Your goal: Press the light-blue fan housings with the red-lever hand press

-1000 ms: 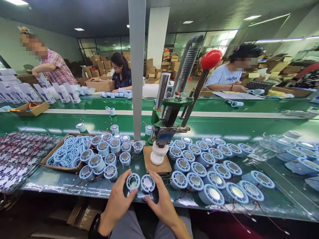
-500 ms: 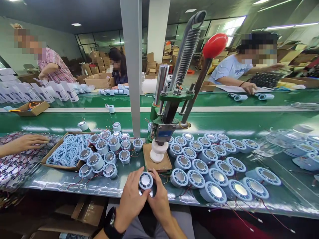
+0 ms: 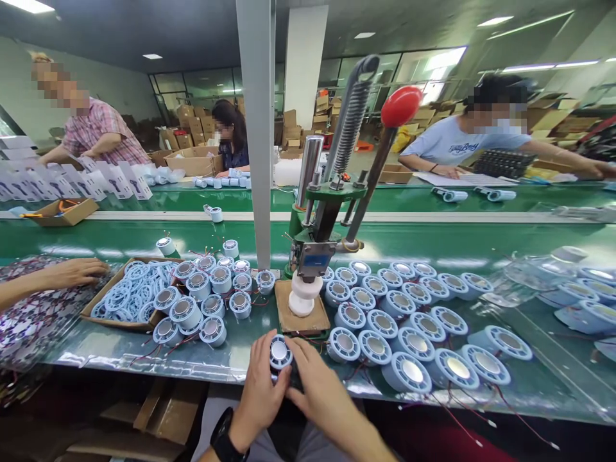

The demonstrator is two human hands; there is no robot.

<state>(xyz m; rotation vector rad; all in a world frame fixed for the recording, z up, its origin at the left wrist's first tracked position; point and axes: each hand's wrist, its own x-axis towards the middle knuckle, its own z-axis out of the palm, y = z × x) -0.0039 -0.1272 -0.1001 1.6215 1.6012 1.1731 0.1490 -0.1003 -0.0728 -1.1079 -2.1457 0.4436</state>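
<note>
My left hand (image 3: 262, 385) is wrapped round the side of a light blue round housing (image 3: 280, 351) with a silver disc and a slotted ring on top. From the other side, my right hand (image 3: 317, 378) curves its fingers against the same housing, its thumb lower down; the underside is hidden by both hands. Just beyond them stands a green hand press (image 3: 315, 247) with a red knob (image 3: 402, 106) on its lever. Its white pressing head (image 3: 303, 295) is over a brown board (image 3: 283, 317).
Rows of similar housings (image 3: 416, 343) stand to the right, wires trailing over the edge. At left are more housings (image 3: 185, 311), a box of blue rings (image 3: 137, 289) and a co-worker's hand (image 3: 77, 273). A grey post (image 3: 257, 141) rises behind; people work across the bench.
My right hand has shifted slightly, its fingers and forearm now slanting more from the right. The housing stays in my hands, nearly unmoved. The person across at right has stretched an arm out sideways.
</note>
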